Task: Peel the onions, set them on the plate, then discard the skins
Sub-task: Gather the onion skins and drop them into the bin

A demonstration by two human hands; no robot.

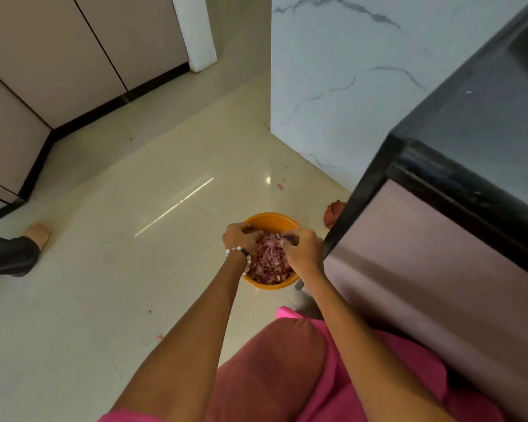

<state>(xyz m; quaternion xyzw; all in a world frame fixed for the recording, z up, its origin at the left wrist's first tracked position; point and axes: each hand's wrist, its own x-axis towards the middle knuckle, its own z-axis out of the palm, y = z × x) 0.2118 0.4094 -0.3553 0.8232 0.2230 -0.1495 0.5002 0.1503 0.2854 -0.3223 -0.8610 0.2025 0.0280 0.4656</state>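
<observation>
An orange bowl point(264, 219) stands on the tiled floor, filled with a heap of pink-purple onion skins point(269, 263). Both my hands reach down into it. My left hand point(240, 239), with a bead bracelet at the wrist, is at the bowl's left rim with its fingers curled into the skins. My right hand point(302, 249) is at the right rim, its fingers curled and pinching skins. No onions or plate are in view.
A dark counter with a steel front point(424, 254) rises close on the right, a marble wall panel point(333, 86) behind it. Loose skin scraps point(334, 213) lie on the floor by the counter. Another person's foot point(38, 233) stands at far left. Cabinets line the back left.
</observation>
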